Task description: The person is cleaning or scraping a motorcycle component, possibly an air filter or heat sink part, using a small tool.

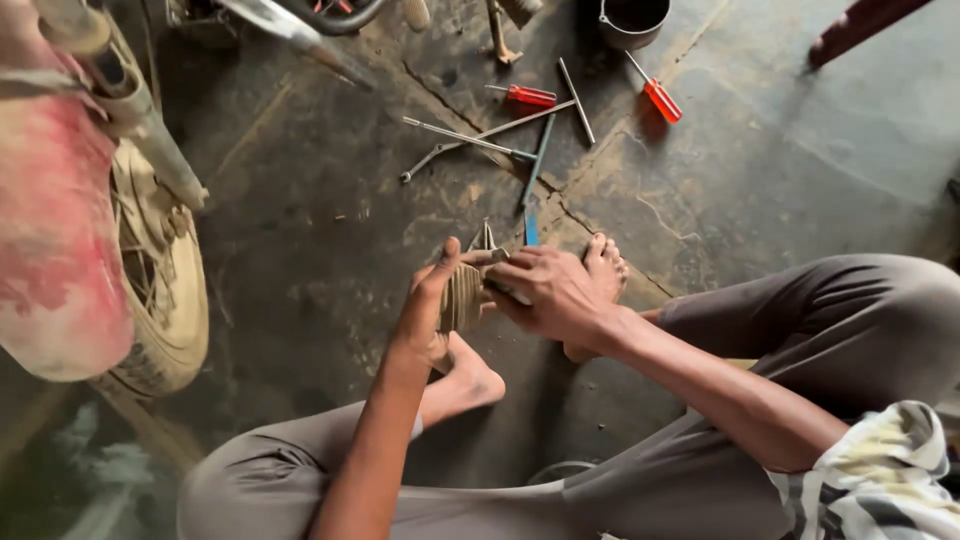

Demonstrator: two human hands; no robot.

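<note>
Both your hands grip a ribbed metal part (463,296) above your bare feet, left hand (432,305) cupping its side, right hand (553,292) closed over its top edge, wrists bent inward, with red screwdrivers (661,99) and rods scattered on the floor (760,180) ahead and a wheel (165,290) at your left.

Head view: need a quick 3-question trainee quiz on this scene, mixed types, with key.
1. True or false: the left hand and the right hand both grip the ribbed part.
2. How many red-handled screwdrivers lie on the floor? A) one B) two C) four
3. Fill in: at the left edge stands a spoked ____.

Key:
1. True.
2. B: one screwdriver near the crossed rods, a second screwdriver by the metal cup.
3. Wheel.
</note>
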